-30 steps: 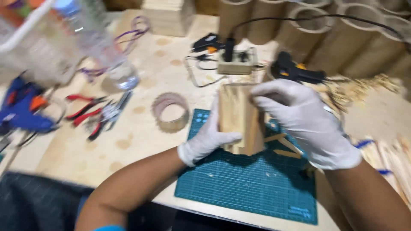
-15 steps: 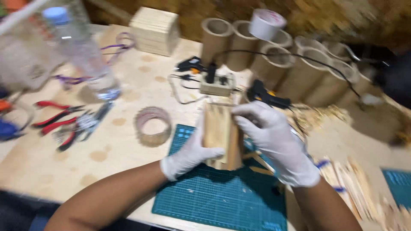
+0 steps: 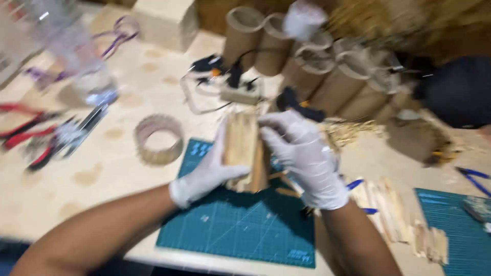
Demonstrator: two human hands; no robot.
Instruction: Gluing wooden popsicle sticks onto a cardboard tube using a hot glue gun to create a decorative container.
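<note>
Gloved fingers of both hands are clamped on a small wooden box: left hand on its left side, right hand on its right. It is held above the green cutting mat, as half a second ago. The view has swung right since then; the wooden ring lies well left.

Cardboard tubes, red pliers, wooden ring

You face a pale, stained worktable; cardboard tubes line the upper frame under warm light.
</note>
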